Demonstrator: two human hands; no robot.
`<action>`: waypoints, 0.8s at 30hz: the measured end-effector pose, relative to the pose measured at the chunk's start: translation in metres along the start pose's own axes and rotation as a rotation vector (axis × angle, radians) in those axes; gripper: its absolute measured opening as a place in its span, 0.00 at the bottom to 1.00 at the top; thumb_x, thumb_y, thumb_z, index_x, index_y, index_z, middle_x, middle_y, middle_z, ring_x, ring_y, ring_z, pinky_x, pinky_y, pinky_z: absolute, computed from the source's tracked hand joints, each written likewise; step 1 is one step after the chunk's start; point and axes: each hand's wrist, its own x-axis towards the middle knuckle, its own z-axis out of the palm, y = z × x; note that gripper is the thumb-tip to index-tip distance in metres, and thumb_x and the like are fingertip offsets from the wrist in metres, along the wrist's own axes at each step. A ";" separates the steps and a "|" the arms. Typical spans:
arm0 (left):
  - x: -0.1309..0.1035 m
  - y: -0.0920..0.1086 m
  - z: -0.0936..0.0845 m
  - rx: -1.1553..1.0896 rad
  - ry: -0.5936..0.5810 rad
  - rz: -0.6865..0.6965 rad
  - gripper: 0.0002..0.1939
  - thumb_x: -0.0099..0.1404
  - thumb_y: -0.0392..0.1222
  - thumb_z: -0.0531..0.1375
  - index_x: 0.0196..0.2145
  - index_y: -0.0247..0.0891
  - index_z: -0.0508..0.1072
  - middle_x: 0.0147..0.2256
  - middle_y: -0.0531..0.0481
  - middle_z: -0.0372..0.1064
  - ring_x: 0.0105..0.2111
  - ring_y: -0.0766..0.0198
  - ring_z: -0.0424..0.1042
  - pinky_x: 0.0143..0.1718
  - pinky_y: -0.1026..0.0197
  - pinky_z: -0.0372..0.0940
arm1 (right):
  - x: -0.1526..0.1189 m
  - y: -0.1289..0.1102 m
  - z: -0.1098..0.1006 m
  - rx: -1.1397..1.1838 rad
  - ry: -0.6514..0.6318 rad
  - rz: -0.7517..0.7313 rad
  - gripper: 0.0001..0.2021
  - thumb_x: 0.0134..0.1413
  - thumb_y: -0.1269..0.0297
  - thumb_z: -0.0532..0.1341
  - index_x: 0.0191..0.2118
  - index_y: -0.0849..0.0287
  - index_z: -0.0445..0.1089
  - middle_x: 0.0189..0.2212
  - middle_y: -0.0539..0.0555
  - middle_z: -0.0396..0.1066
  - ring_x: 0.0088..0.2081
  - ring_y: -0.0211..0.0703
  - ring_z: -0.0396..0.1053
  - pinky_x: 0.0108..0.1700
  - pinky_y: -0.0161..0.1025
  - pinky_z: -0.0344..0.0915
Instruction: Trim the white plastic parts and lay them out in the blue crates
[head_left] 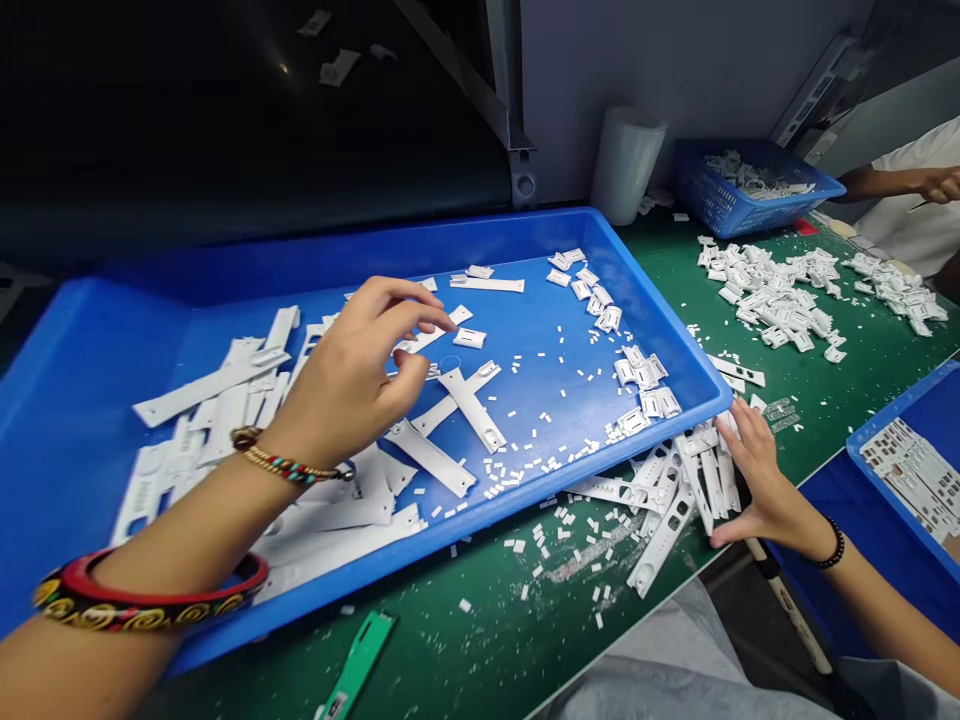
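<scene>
My left hand (pixel 367 350) hovers over the blue tray (pixel 652 300), its fingers loosely bent and thumb apart, with nothing seen between them. Beneath and around it lie long white plastic strips (pixel 431 455) and a small curved white plastic piece (pixel 469 338). Outside the tray's near right corner, my right hand (pixel 757 480) spans a bunch of white plastic strips (pixel 709 470), fingers at the far end and thumb at the near end. More strips with holes (pixel 660 550) fan out beside it on the green table (pixel 450 640).
Small white scraps (pixel 540 450) litter tray and table. Heaps of curved white pieces (pixel 780 295) lie at right, near a blue basket (pixel 735 205) and a plastic-film roll (pixel 626 165). A green-handled tool (pixel 360 665) lies in front. Another person's hand (pixel 941 185) shows far right.
</scene>
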 end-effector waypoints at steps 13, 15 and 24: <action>-0.001 0.005 -0.003 0.073 -0.135 -0.116 0.16 0.62 0.31 0.47 0.41 0.38 0.72 0.46 0.42 0.69 0.45 0.54 0.71 0.42 0.54 0.68 | 0.017 -0.026 0.000 -0.106 -0.018 -0.337 0.31 0.62 0.58 0.61 0.69 0.52 0.55 0.60 0.59 0.63 0.63 0.57 0.56 0.68 0.57 0.47; -0.001 -0.001 -0.008 0.168 -0.164 -0.181 0.17 0.62 0.31 0.47 0.42 0.38 0.72 0.47 0.42 0.70 0.47 0.52 0.70 0.50 0.49 0.66 | 0.012 -0.023 0.002 -0.100 -0.003 -0.354 0.36 0.63 0.46 0.56 0.71 0.55 0.50 0.61 0.61 0.62 0.62 0.59 0.57 0.68 0.58 0.44; -0.010 -0.078 -0.061 0.364 -0.586 -0.682 0.22 0.65 0.44 0.48 0.51 0.39 0.74 0.53 0.44 0.71 0.57 0.49 0.65 0.59 0.51 0.60 | -0.015 0.015 0.001 -0.005 0.284 -0.182 0.37 0.49 0.66 0.67 0.63 0.25 0.60 0.36 0.43 0.80 0.36 0.55 0.75 0.40 0.57 0.71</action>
